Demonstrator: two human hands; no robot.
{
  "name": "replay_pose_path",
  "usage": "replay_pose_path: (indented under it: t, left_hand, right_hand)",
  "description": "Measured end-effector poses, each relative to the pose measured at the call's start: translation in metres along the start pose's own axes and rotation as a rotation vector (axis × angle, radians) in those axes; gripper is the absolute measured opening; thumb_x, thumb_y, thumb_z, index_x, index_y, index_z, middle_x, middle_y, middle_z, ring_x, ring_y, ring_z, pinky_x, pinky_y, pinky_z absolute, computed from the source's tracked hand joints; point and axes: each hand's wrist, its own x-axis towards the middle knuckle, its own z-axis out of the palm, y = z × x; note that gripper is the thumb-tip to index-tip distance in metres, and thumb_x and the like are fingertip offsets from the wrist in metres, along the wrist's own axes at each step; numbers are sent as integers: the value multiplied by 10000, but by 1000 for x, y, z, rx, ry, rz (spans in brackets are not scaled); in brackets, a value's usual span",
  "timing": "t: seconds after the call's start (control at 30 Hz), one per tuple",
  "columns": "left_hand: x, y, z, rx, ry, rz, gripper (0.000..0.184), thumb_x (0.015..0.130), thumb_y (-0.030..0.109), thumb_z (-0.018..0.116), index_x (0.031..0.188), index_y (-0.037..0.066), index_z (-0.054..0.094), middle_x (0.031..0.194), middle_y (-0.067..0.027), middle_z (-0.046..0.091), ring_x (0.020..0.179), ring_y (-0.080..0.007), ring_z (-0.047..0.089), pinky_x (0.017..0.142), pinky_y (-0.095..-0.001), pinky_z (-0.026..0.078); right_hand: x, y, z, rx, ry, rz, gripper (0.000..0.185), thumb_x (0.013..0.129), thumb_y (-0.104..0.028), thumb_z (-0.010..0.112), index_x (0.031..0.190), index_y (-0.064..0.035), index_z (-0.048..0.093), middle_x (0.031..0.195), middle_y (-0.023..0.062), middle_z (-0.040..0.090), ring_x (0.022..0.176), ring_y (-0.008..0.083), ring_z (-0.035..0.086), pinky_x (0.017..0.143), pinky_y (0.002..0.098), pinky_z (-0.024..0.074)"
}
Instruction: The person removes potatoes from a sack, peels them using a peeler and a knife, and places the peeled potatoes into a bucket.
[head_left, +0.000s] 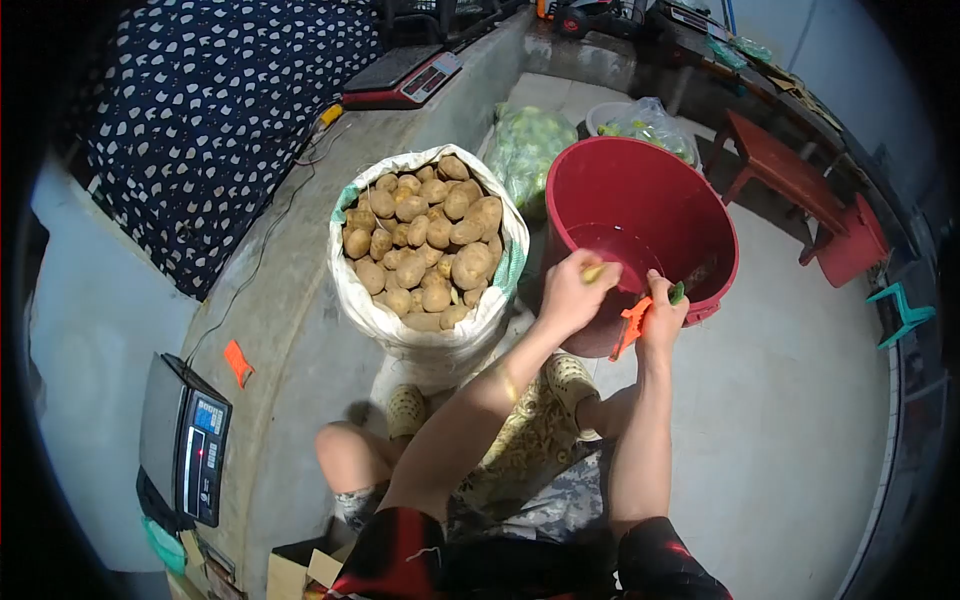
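Observation:
Over the near rim of a red bucket, my left hand is closed round a small yellowish potato, mostly covered by the fingers. Close to its right, my right hand grips an orange peeler that points down and to the left. A bit of green shows at the right fingers; I cannot tell what it is. Left of the bucket stands a white woven sack, full of brown unpeeled potatoes. The bucket's bottom is partly hidden.
Behind the bucket sit a bag of green produce and another clear bag. A red stool stands at right. On the left ledge are a scale, an orange piece and a red scale.

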Motion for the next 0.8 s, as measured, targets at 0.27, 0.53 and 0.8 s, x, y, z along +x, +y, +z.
replay_pose_path:
  t: [0.27, 0.53, 0.8]
  left_hand:
    - [39, 0, 40, 741, -228, 204, 435, 810, 418, 724, 1016, 35, 705, 956, -202, 678, 874, -371, 677, 794, -481, 538]
    - [13, -35, 22, -373, -123, -119, 222, 915, 198, 637, 1011, 12, 713, 914, -72, 688, 827, -154, 651, 735, -284, 508]
    - [-114, -184, -59, 1078, -211, 74, 377, 831, 294, 695, 1132, 70, 657, 1011, -157, 629, 935, -326, 597, 825, -449, 476]
  right_hand:
    - [16, -2, -21, 95, 39, -16, 418, 936, -97, 635, 572, -120, 432, 606, -86, 409, 566, 35, 327, 521, 254, 239]
    - [15, -9, -24, 84, 57, -7, 431, 943, -117, 629, 568, -117, 418, 600, -88, 395, 564, 35, 314, 518, 261, 236]
    - [2, -9, -14, -104, -71, -59, 418, 951, -177, 636, 597, -141, 418, 621, -98, 357, 575, 37, 294, 522, 270, 210]
